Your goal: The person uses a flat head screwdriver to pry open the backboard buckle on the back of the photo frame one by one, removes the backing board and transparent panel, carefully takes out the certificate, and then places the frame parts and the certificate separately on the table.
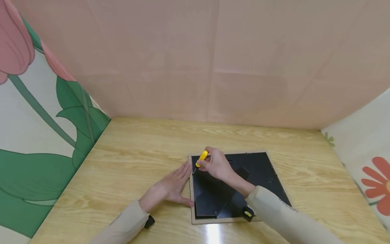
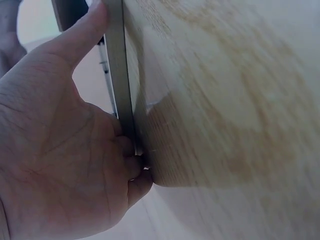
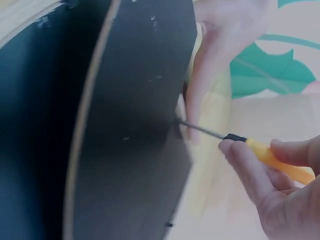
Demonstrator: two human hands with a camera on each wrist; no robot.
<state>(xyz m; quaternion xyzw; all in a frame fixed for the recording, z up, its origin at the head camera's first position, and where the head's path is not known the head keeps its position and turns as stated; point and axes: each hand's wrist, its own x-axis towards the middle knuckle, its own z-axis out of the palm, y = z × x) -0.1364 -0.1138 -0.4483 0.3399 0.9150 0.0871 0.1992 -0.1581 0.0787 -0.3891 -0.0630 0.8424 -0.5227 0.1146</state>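
A picture frame (image 1: 192, 217) with a pale rim lies back side up on the table, its black backing board (image 1: 262, 166) showing. My right hand (image 1: 218, 164) pinches a screwdriver with a yellow handle (image 1: 202, 158) between thumb and fingers. In the right wrist view its thin shaft (image 3: 205, 130) slants to the edge of the backing board (image 3: 135, 130), where the tip touches or nearly touches. Along the frame's left side, my left hand (image 1: 173, 185) rests with fingers extended and thumb apart. The left wrist view shows that hand (image 2: 60, 145) against the frame's edge (image 2: 119, 70).
The wood-grain table (image 1: 128, 162) reaches back to a pinkish wall sheet (image 1: 170, 67). Flower-printed panels stand at left (image 1: 33, 176) and right (image 1: 353, 145). A dark stand piece (image 1: 243, 173) on the backing lies partly under my right forearm.
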